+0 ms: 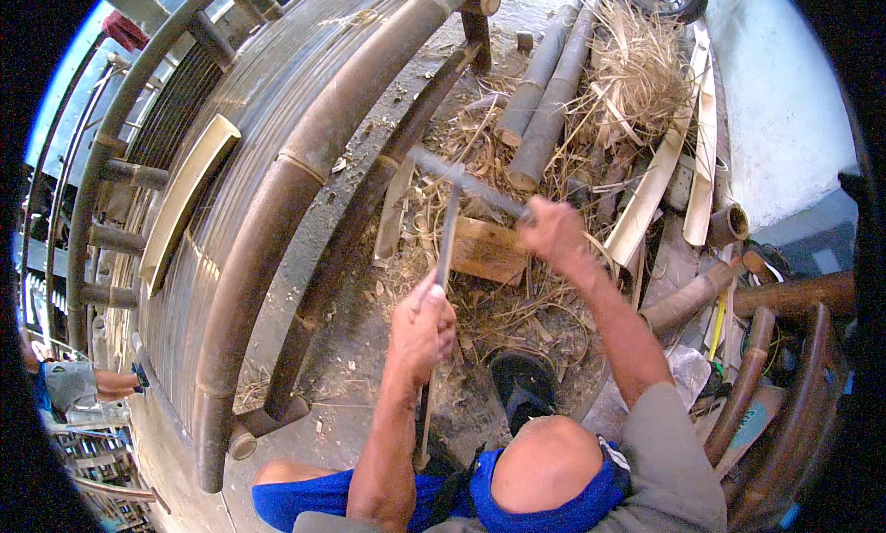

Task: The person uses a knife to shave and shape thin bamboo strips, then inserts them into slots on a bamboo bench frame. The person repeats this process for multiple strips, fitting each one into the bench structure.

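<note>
My left hand (420,328) is closed round a long, narrow bamboo strip (448,233). The strip's upper end points away from me, and its lower end passes down beside my left forearm. In my right hand (556,239) is the handle of a knife; its blade (484,191) is blurred by motion and reaches left across the strip's upper end. Whether the blade touches the strip or passes over it I cannot tell. Just below the blade, a wooden block (480,249) lies among the shavings, close to my right hand.
A large bamboo bench (268,164) fills the left, with a split bamboo piece (189,196) on its slats. Bamboo poles (554,95), a heap of shavings (646,58) and split lengths (660,182) lie ahead. Curved bamboo pieces (798,395) crowd the right. Another person's leg (115,383) shows far left.
</note>
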{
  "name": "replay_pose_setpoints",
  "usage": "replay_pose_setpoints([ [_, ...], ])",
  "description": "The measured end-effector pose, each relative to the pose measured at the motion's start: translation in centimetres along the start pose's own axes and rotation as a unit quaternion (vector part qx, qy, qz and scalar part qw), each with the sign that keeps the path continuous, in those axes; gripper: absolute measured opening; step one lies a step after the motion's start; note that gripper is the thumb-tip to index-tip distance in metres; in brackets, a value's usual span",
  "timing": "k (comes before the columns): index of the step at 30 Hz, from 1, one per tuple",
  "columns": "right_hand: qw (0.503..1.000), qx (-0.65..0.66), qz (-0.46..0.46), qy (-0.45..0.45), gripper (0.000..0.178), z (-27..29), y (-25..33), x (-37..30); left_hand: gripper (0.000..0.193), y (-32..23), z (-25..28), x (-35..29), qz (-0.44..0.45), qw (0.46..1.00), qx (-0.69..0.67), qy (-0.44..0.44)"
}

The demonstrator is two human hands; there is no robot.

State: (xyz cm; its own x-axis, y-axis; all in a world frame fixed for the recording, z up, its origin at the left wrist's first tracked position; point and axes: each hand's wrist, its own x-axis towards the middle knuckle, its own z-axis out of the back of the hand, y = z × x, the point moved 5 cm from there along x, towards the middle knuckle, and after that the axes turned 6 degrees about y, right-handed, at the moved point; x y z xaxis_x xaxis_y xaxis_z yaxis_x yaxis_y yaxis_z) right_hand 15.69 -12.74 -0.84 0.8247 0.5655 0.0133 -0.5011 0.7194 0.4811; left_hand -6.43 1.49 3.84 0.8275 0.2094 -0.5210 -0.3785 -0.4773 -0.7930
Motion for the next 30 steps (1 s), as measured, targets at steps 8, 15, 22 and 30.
replay_pose_setpoints([
  [8,0.977,0.02,0.2,0.066,0.025,-0.4,3.1,-4.4,0.044,0.9,0.0,1.5,0.011,0.999,-0.015,-0.039],
  [15,0.98,0.019,0.2,-0.011,0.028,-1.3,3.8,-3.9,0.034,0.6,0.7,1.3,0.055,0.993,-0.046,-0.09],
  [22,0.996,0.07,-0.051,-0.021,0.046,3.9,-5.4,1.5,0.051,-0.8,-0.3,-1.6,-0.116,0.99,0.072,-0.037],
  [30,0.986,0.136,-0.01,0.101,0.036,-4.0,2.5,-10.1,0.036,0.2,4.5,2.8,-0.13,0.961,0.185,-0.157],
])
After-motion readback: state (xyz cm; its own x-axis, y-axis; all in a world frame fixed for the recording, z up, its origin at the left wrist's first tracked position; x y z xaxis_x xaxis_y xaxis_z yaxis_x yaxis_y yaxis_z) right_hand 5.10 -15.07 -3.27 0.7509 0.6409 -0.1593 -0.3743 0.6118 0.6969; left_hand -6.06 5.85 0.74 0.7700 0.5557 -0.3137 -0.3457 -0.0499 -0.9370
